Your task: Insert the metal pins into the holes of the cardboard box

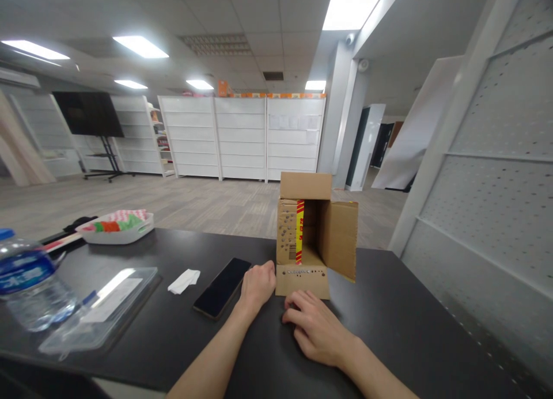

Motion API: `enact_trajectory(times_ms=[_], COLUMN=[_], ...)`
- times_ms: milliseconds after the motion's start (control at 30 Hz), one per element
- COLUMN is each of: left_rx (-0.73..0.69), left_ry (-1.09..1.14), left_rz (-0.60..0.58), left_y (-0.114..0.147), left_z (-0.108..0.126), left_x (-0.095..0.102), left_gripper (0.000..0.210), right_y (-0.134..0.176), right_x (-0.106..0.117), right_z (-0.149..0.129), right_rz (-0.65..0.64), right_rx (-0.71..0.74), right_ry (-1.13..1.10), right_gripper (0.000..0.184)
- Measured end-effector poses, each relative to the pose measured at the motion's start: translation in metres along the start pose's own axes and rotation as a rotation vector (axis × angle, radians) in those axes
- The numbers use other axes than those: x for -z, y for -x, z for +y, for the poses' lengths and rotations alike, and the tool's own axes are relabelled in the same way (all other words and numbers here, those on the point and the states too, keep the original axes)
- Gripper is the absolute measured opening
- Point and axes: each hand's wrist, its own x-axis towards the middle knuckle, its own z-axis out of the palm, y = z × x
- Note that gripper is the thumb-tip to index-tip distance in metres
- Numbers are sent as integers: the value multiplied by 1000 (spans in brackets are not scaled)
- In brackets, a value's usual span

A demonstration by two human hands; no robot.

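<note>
A brown cardboard box [287, 232] lies on its side on the black table, its opening towards me and its flaps spread. Yellow-and-red tape runs down its left front flap. The lower flap [302, 284] lies forward and carries a row of small holes and shiny dots. My left hand [259, 282] is closed at the left edge of that flap, beside a dark phone [222, 288]; whatever it may hold is hidden. Just in front of the flap, my right hand [313, 325] rests with loosely bent fingers apart, nothing visible in them.
A crumpled white tissue [184, 281] lies left of the phone. Farther left are a clear plastic case [103, 312], a water bottle [32, 284] and a white basket [118, 233] with colourful contents. A perforated white panel [496, 174] stands along the table's right side.
</note>
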Motion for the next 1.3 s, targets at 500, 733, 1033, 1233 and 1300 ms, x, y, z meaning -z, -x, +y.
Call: enact_trajectory(times_ms=[500, 733, 1033, 1233, 1300], left_rx=[0, -11, 14, 29, 25], left_ry=[-8, -5, 5, 9, 7], left_rz=[-7, 13, -15, -42, -40], left_y=[-2, -2, -1, 0, 0], left_z=[0, -2, 0, 3, 2], left_x=[-3, -7, -2, 3, 3], left_gripper=[34, 33, 32, 33, 32], right_y=[-5, -5, -4, -4, -5], right_x=[5, 6, 0, -7, -9], right_z=[-4, -6, -3, 5, 9], right_rz=[-65, -96, -39, 35, 61], right_rx=[-90, -129, -161, -143, -132], right_ry=[6, 18, 59, 80, 104], right_gripper=[21, 21, 17, 17, 21])
